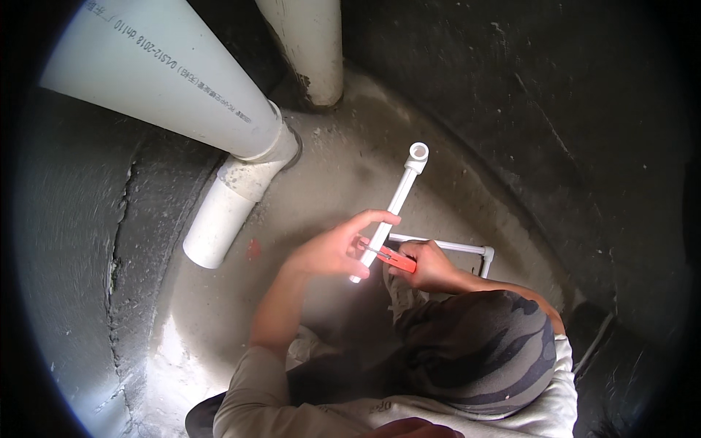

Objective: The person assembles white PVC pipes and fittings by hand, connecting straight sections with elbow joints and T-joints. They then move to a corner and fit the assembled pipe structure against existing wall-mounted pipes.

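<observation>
Head view looks down on a person crouched on a grey concrete floor (350,182) between dark walls. The left hand (332,248) is curled around a thin white pipe (394,204), thumb and fingers pinching it near its lower end; the pipe slants up and away, ending in a white elbow fitting (418,153). The right hand (427,266) is closed on an orange cutter (391,255), whose tip meets the pipe just beside the left hand's fingers. The step in hand looks like cutting or marking the pipe near its lower end. The next move probably calls for a steady grip and a square squeeze. A second thin pipe (445,247) lies on the floor behind the hands. Two large white drain pipes (168,73) stand at upper left.
</observation>
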The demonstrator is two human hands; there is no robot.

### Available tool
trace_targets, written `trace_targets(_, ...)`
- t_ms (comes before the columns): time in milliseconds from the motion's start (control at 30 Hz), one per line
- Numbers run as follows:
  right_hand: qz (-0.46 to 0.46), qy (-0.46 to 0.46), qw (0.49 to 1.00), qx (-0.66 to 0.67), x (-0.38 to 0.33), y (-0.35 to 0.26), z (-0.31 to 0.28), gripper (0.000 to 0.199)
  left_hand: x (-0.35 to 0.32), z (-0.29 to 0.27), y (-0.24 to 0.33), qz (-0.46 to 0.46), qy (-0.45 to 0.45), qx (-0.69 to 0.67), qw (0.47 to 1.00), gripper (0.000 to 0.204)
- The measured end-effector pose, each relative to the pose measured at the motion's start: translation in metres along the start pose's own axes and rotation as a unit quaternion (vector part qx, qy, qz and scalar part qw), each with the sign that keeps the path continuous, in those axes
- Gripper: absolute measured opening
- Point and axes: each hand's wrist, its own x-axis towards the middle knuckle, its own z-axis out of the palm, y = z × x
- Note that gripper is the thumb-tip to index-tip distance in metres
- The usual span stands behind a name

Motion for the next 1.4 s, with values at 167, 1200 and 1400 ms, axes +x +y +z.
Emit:
trace_targets(167,0.065,-0.012,0.998,0.014,-0.006,-0.007,-0.004,0.031,0.005,0.0,-0.007,0.043,0.028,0.036,0.998,0.097)
trace_targets(1200,-0.211,-0.052,0.934,-0.285,0.045,-0.126,-0.123,0.029,-0.375,0.092,-0.099,-0.277,0.405,0.125,0.862,0.093)
trace_targets(1400,-0.385,-0.193,0.833,-0.347,0.116,-0.262,-0.044,0.036,-0.406,0.141,-0.217,-0.121,0.614,0.017,0.78,0.087)
